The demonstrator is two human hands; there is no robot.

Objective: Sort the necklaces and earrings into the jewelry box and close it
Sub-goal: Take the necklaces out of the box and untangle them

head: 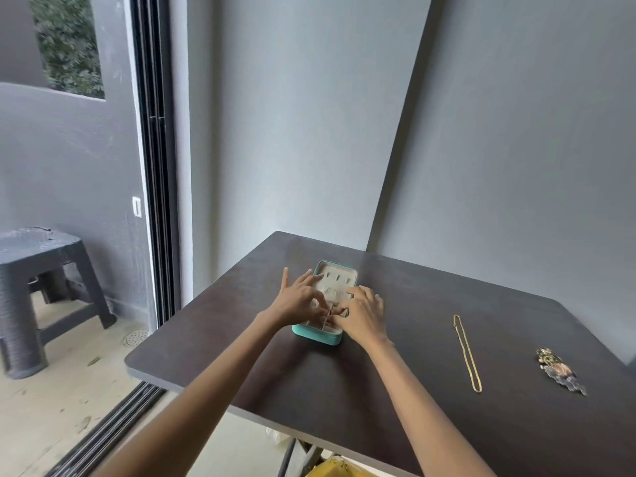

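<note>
1. The jewelry box (pixel 318 333), teal outside with a pale lining, lies open on the dark table (pixel 378 390), toward the table's far left part. Its far half shows a row of small slots; the near half has a thin divider running through it.
2. The left hand (pixel 296 299) reaches over the box's left edge with the forearm stretched out from the lower left. Its thumb and one finger are pinched together over the middle of the box, just at the divider; the other fingers are spread, one pointing up and away, another lying on the pale lining. What is pinched is too small to make out.
3. The right hand (pixel 363 313) comes in from the lower right, palm down, covering the right side of the box. Its fingertips curl down to meet those of the left hand at the same spot; whether they grip anything cannot be told.
4. A gold necklace (pixel 467 352) lies stretched in a long narrow loop on the table, well to the right of the box and apart from both hands.
5. Further right, near the table's edge, lies a multicoloured cluster of jewelry (pixel 560 371), elongated and set at a slant.
6. A dark plastic stool (pixel 41 270) stands on the floor to the left, beyond a sliding door track (pixel 113 432).
</note>
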